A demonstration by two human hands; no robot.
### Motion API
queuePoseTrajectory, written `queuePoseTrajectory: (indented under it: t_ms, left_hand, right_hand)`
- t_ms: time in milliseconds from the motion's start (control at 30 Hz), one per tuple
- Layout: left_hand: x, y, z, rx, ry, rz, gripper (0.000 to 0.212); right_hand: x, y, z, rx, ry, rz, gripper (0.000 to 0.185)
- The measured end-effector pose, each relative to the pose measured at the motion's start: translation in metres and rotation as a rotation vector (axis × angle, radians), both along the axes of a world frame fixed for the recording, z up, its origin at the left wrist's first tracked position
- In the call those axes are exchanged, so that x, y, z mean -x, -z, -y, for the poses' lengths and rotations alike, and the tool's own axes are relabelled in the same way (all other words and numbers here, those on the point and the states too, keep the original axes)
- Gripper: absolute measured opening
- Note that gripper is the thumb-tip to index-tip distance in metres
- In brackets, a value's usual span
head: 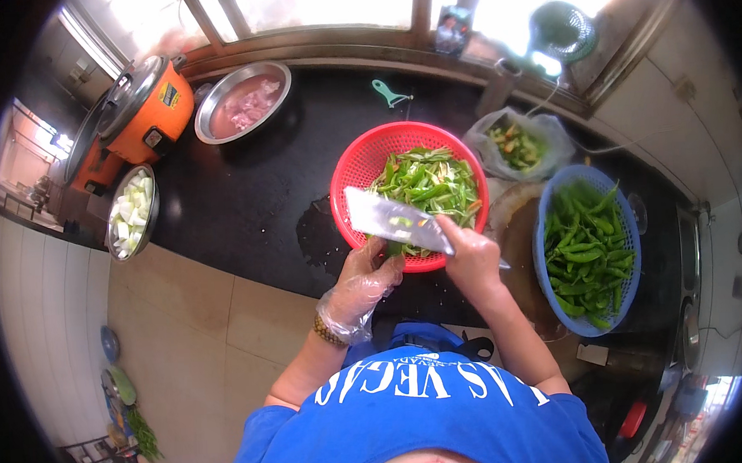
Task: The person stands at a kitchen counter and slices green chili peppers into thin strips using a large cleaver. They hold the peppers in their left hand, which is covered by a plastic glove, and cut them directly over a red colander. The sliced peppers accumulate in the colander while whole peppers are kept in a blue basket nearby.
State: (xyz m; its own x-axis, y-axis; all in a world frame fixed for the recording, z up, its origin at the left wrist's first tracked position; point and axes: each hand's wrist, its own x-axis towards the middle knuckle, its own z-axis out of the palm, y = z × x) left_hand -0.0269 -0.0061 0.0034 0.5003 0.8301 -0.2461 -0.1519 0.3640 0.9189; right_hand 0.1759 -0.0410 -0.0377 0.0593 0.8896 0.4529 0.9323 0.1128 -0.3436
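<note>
My right hand (473, 259) grips the handle of a kitchen cleaver (380, 217). Its broad blade points left over a red plastic colander (338, 171), and bits of pepper cling to the metal. Sliced green peppers (434, 182) fill much of the colander, with a few reddish pieces among them. My left hand (358, 285), in a clear plastic glove, is at the colander's near rim, just below the blade. A piece of green pepper (394, 248) shows between its thumb and fingers, partly hidden by the blade and the hand.
Right of the colander are a round cutting board (520, 225), a blue basket of whole green peppers (636, 251) and a plastic bag of scraps (560, 152). Behind lies a peeler (390, 94). Leftward stand a metal basin with meat (284, 89), orange rice cooker (155, 123) and bowl of white chunks (131, 211).
</note>
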Motion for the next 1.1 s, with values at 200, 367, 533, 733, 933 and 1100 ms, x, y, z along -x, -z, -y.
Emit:
queuePoseTrajectory:
  t_ms: [200, 367, 533, 733, 933, 1100]
  left_hand:
    - [0.013, 0.023, 0.001, -0.221, 0.004, 0.05, 0.038]
    - [0.004, 0.009, -0.003, 0.043, 0.1, 0.227, 0.034]
    - [-0.008, -0.014, 0.0, 0.282, 0.01, 0.435, 0.039]
    - [0.006, 0.037, -0.007, -0.726, 0.033, -0.289, 0.044]
    - [-0.012, 0.024, 0.001, -0.234, 0.0, 0.347, 0.043]
    - [-0.025, -0.013, 0.009, 0.19, 0.033, 0.382, 0.032]
  right_hand:
    - [0.039, -0.022, 0.016, -0.017, -0.127, -0.214, 0.063]
    - [0.022, 0.0, 0.002, -0.033, 0.0, -0.132, 0.051]
    - [0.008, 0.006, 0.004, -0.045, 0.07, -0.259, 0.039]
    - [0.03, -0.034, 0.031, 0.023, -0.073, -0.173, 0.057]
    - [0.011, -0.018, 0.022, -0.05, 0.016, -0.028, 0.063]
    - [-0.023, 0.013, 0.01, -0.001, 0.203, -0.032, 0.042]
